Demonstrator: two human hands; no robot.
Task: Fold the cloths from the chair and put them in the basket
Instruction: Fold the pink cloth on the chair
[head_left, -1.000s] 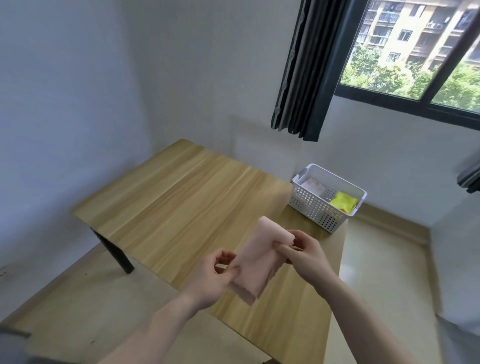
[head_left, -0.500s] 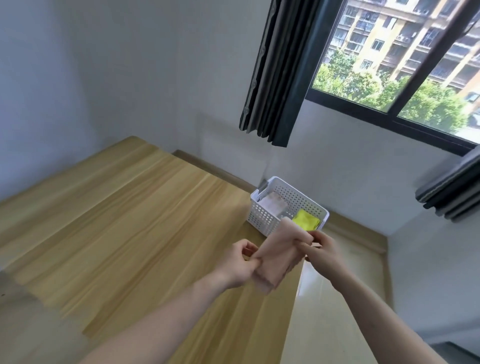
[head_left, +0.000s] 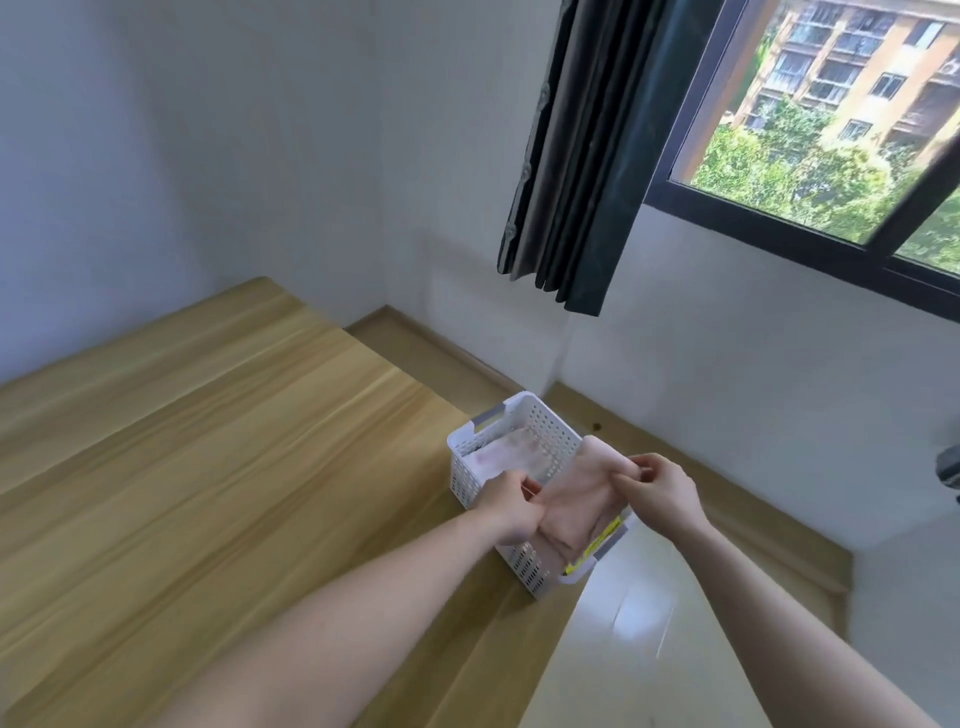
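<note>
- Worktop (head_left: 208, 493): wooden, carries only the basket at its far right corner.
- Basket (head_left: 524, 415): white, perforated; already holds a pale folded cloth (head_left: 501, 457) and a yellow one (head_left: 589, 551), so we judge part of the task done. Chair not in view, remaining cloths unknown.
- Pink cloth (head_left: 571, 504): folded, held just above the basket's near end, not yet released.
- Left hand (head_left: 511, 506), right hand (head_left: 660, 491): we reach forward, fingers curled, pinching opposite edges of the pink cloth.
</note>
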